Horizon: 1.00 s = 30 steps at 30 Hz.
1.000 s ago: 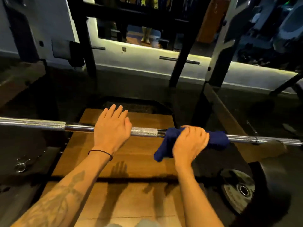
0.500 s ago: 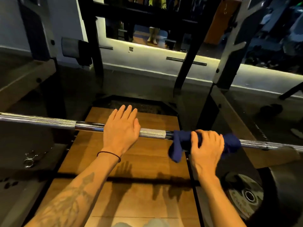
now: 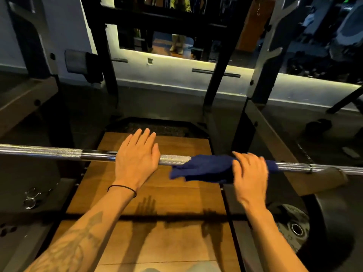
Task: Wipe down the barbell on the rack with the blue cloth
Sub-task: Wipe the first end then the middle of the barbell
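One barbell: a single chrome bar (image 3: 98, 155) crosses the view from left to right at about waist height, carried by the dark rack.
One cloth: a blue cloth (image 3: 206, 168) is draped and bunched over the bar, right of centre — a loose corner hangs off toward the left.
Two hands: left hand (image 3: 137, 160) and right hand (image 3: 249, 173), both bare, both on the bar; a thin black band circles the left wrist and a tattoo marks the left forearm.
Left grip: released — palm down on the bar, fingers straight and together, pointing away from the person, just left of a knurled patch.
Right grip: clenched over the cloth, fingers curled across the top of the bar with the fabric caught between hand and metal.
Bar finish: bright and reflective, with smooth polished stretches alternating with duller knurled bands; one knurled band shows between the two hands, touching the cloth's left edge.
Rack: black uprights (image 3: 218, 79) stand behind the bar, and a grey upright with hooks rises at the right.
Floor: one wooden platform (image 3: 157, 203) lies under the bar, dark matting on either side.
One weight plate: a dark plate (image 3: 294, 228) lies low at the right, beside the platform.
Left floor: small metal rings (image 3: 31, 199) lie on the dark matting; their number is unclear.
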### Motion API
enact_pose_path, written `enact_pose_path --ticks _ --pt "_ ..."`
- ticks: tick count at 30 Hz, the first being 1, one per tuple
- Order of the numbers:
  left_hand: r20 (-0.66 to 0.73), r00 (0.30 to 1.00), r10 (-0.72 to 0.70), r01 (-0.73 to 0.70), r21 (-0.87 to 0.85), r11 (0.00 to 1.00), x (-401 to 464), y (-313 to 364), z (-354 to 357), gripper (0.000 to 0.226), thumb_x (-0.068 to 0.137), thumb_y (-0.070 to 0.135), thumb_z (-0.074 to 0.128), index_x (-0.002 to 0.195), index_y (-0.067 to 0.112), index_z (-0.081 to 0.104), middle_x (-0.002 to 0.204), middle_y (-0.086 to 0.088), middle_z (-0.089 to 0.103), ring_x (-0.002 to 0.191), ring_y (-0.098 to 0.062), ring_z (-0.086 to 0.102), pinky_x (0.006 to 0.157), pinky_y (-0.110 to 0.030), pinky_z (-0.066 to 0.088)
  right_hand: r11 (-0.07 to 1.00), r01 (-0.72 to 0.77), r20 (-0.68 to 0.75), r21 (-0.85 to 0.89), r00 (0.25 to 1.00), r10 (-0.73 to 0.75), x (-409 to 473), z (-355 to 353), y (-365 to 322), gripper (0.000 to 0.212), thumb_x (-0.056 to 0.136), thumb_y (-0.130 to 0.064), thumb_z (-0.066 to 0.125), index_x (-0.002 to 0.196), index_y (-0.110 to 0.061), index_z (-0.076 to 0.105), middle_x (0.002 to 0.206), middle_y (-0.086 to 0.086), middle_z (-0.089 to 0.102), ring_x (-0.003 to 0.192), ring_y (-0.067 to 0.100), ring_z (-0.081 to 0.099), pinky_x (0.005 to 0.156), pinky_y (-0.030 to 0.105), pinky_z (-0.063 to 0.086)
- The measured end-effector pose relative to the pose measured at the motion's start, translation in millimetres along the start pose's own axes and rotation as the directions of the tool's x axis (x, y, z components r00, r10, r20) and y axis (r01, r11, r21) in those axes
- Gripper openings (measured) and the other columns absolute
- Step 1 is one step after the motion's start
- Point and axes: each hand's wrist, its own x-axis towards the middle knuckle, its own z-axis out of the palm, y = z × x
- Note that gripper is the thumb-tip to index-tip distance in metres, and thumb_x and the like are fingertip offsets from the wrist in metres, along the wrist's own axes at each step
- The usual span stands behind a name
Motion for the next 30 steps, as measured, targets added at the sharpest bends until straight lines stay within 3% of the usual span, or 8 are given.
enact_pose_path --ticks 4,9,13,15,18,21,26,30 --pt "0.007 1.000 0.012 -0.012 -0.023 1.000 0.9 -0.4 1.9 0.051 0.103 0.039 0.030 0.136 0.015 0.061 0.142 -0.007 0.059 0.137 -0.025 0.049 0.113 -0.042 0.040 0.924 -0.377 -0.121 0.071 0.916 0.383 2.1 20.9 -44.3 0.037 0.099 -0.033 0.042 0.103 -0.009 0.071 0.106 0.014 0.067 0.121 0.038 0.054 0.114 0.056 0.029" --pt "0.078 0.996 0.051 -0.053 0.019 0.998 9.1 3.6 -3.9 0.050 0.101 0.033 0.032 0.118 0.009 0.072 0.130 -0.011 0.067 0.128 -0.027 0.058 0.106 -0.043 0.046 0.980 -0.128 0.035 0.154 0.992 0.124 -21.1 39.8 -152.0 0.027 0.102 -0.030 0.042 0.117 -0.022 0.063 0.118 -0.003 0.061 0.120 0.020 0.051 0.116 0.049 0.029" --pt "0.077 0.989 0.126 -0.134 0.120 0.984 18.3 13.1 -6.3 0.049 0.094 0.024 0.031 0.082 0.005 0.074 0.094 -0.016 0.074 0.095 -0.033 0.069 0.083 -0.043 0.056 0.990 0.054 0.104 0.133 0.992 -0.068 -14.7 39.0 -131.4 0.034 0.103 -0.033 0.042 0.129 -0.020 0.061 0.123 -0.004 0.061 0.117 0.019 0.053 0.115 0.040 0.030" --pt "0.091 0.963 0.253 -0.266 0.170 0.949 28.6 38.4 -2.4 0.047 0.092 0.021 0.032 0.076 0.005 0.073 0.085 -0.015 0.074 0.088 -0.033 0.069 0.084 -0.042 0.057 0.974 0.165 0.130 0.153 0.974 -0.186 -9.4 33.5 -112.5 0.034 0.102 -0.031 0.045 0.130 -0.016 0.060 0.119 0.000 0.061 0.109 0.022 0.054 0.109 0.040 0.036" --pt "0.163 0.958 0.234 -0.243 0.035 0.969 41.5 93.2 -4.6 0.028 0.095 0.020 0.052 0.082 0.009 0.074 0.092 -0.011 0.074 0.092 -0.028 0.069 0.082 -0.038 0.056 0.966 0.170 0.112 0.193 0.975 -0.194 -3.6 22.0 -88.2 0.028 0.100 -0.026 0.046 0.117 -0.011 0.062 0.106 0.005 0.063 0.094 0.025 0.055 0.095 0.042 0.042" --pt "0.245 0.959 0.142 -0.109 -0.144 0.984 40.3 115.6 1.4 0.037 0.104 0.035 0.040 0.100 0.014 0.070 0.110 -0.008 0.070 0.107 -0.028 0.062 0.087 -0.042 0.049 0.968 0.232 0.059 0.090 0.969 -0.238 12.4 4.8 -15.0 0.035 0.098 -0.033 0.047 0.113 -0.007 0.066 0.100 0.010 0.066 0.089 0.032 0.057 0.086 0.046 0.044" --pt "0.168 0.973 0.160 -0.150 -0.075 0.986 26.4 118.3 0.7 0.042 0.104 0.038 0.035 0.093 0.017 0.070 0.097 -0.004 0.071 0.100 -0.026 0.063 0.081 -0.038 0.049 0.993 -0.071 -0.050 -0.094 0.997 0.067 15.9 -26.5 92.2 0.035 0.100 -0.031 0.041 0.098 -0.008 0.067 0.091 0.013 0.065 0.088 0.037 0.058 0.093 0.052 0.042" --pt "0.134 0.976 0.173 -0.173 -0.016 0.985 18.9 122.2 2.5 0.049 0.102 0.037 0.030 0.085 0.018 0.072 0.087 -0.002 0.072 0.089 -0.023 0.065 0.073 -0.039 0.054 0.913 -0.403 -0.196 -0.057 0.902 0.385 14.0 -5.0 33.2 0.026 0.096 -0.019 0.042 0.084 -0.008 0.062 0.089 0.016 0.059 0.097 0.037 0.055 0.112 0.057 0.031"
